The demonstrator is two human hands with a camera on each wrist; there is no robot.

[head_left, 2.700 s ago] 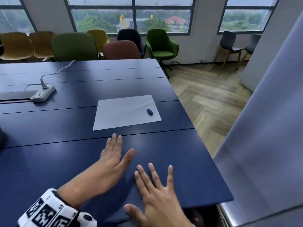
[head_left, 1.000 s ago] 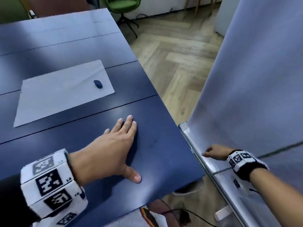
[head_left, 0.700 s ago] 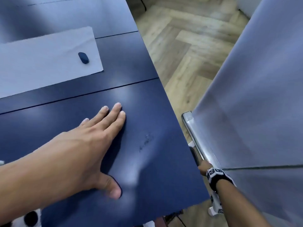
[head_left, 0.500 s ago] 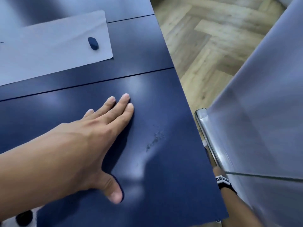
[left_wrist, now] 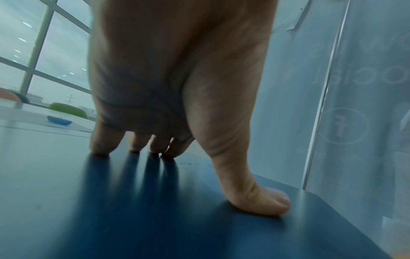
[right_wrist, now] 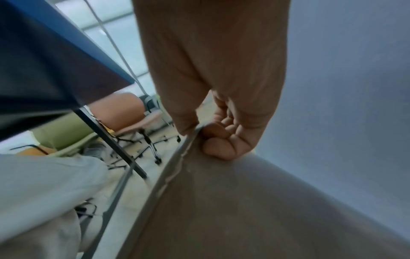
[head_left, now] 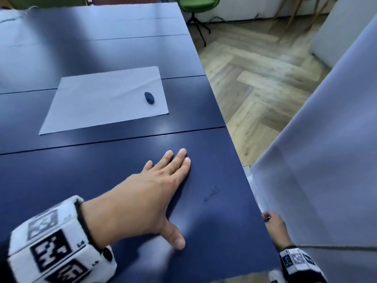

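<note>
My left hand [head_left: 163, 193] lies flat on the dark blue table [head_left: 91, 172], fingers straight and close together, thumb spread; the left wrist view shows the left hand [left_wrist: 177, 87] with its fingertips and thumb touching the table [left_wrist: 66, 192]. My right hand [head_left: 274, 223] is off the table's right edge. In the right wrist view my right hand [right_wrist: 199, 131] pinches the thin edge of a large pale grey banner [right_wrist: 244, 201] between thumb and curled fingers. A white paper sheet [head_left: 102, 103] lies further out, with a small blue oval object [head_left: 149, 97] on it.
The grey banner [head_left: 326, 160] stands close along the table's right side. Wooden floor [head_left: 255, 78] lies beyond, with a green chair [head_left: 195, 3] at the far end. A scuff mark [head_left: 211, 194] shows near my left hand. Chairs [right_wrist: 124, 112] stand under the table.
My right hand left the table, went down beside the banner and has come up level with the table edge, gripping the banner's edge. My left hand stayed flat; the view tilted up.
</note>
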